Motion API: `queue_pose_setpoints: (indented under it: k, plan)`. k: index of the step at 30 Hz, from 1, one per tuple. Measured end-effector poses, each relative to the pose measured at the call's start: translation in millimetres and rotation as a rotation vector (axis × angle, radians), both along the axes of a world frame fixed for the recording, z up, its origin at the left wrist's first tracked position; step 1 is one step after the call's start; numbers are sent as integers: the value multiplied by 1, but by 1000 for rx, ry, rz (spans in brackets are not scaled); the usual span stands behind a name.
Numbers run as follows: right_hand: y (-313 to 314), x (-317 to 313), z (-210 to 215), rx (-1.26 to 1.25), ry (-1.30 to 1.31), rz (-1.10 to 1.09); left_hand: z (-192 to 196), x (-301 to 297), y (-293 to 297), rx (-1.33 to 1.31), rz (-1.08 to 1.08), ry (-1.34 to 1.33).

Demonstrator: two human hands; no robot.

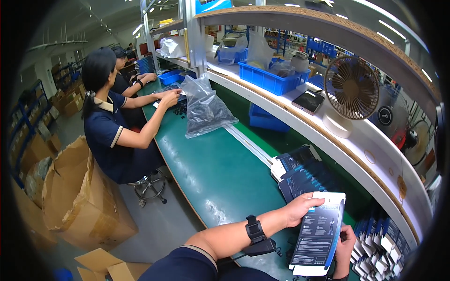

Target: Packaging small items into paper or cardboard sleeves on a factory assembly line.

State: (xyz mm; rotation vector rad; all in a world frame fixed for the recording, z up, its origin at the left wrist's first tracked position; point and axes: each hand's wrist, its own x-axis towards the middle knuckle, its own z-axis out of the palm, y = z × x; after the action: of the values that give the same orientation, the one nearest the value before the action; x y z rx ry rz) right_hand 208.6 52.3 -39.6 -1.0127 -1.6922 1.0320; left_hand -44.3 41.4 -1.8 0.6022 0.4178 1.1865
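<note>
A flat dark box (313, 236) with white end flaps is held up in front of me, its printed face toward me. My left hand (302, 208) grips its upper end, thumb on the white flap. My right hand (346, 241) holds the right edge lower down, its fingers partly hidden behind the box. Just beyond lies a fanned stack of dark flat boxes (307, 178) on the green table (201, 159). To the right of my right hand stand several more boxes (379, 248), packed close together with white flaps showing.
A clear plastic bag (206, 110) of dark items lies farther along the table. Two people (108, 112) work at the left side. A fan (351, 89) and a blue bin (272, 77) stand on the shelf. A large carton (84, 196) sits on the floor.
</note>
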Motion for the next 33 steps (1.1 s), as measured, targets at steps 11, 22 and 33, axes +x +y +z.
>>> queue_pose_setpoints:
  k: [11, 22, 33]
  plan:
    - [-13, -14, 109, 342, 195, -82, -1, -3, 0, 40, -2, 6]
    - [-7, -34, 115, 421, -46, -69, -10, 8, -1, 121, 219, 207]
    - [3, -65, 108, 599, -237, -17, 11, 4, -31, 345, 600, 629]
